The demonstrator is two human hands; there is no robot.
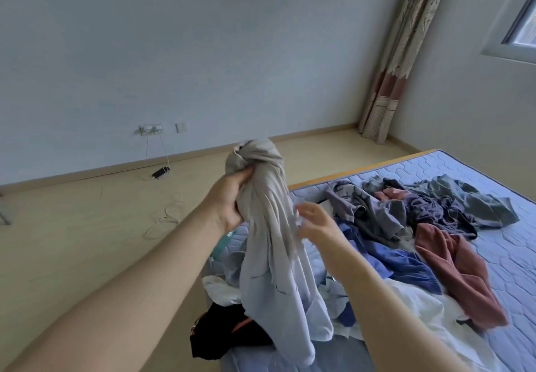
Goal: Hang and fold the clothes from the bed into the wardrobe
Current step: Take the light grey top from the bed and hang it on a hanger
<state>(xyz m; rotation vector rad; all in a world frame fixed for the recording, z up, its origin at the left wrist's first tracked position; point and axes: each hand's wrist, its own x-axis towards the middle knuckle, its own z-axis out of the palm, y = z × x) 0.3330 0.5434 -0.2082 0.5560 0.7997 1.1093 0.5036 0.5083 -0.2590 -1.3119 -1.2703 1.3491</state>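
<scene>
My left hand [230, 197] grips a bunched light grey garment [269, 244] near its top and holds it up over the near left corner of the bed [499, 255]. The cloth hangs down in long folds to the pile below. My right hand [314, 220] is at the garment's right edge with fingers loosely spread; it is blurred, and whether it pinches the cloth is unclear. Loose clothes lie on the blue quilted mattress: a pink piece [461, 267], a blue piece [400, 261], grey and purple pieces [420, 206], a white piece [417, 305] and a black piece [229, 334].
A phone [160, 172] lies on the pale floor at the left, on a white cable [166, 215] running to wall sockets [150, 129]. A curtain [397, 61] hangs in the far corner beside a window [522, 14]. No wardrobe is in view.
</scene>
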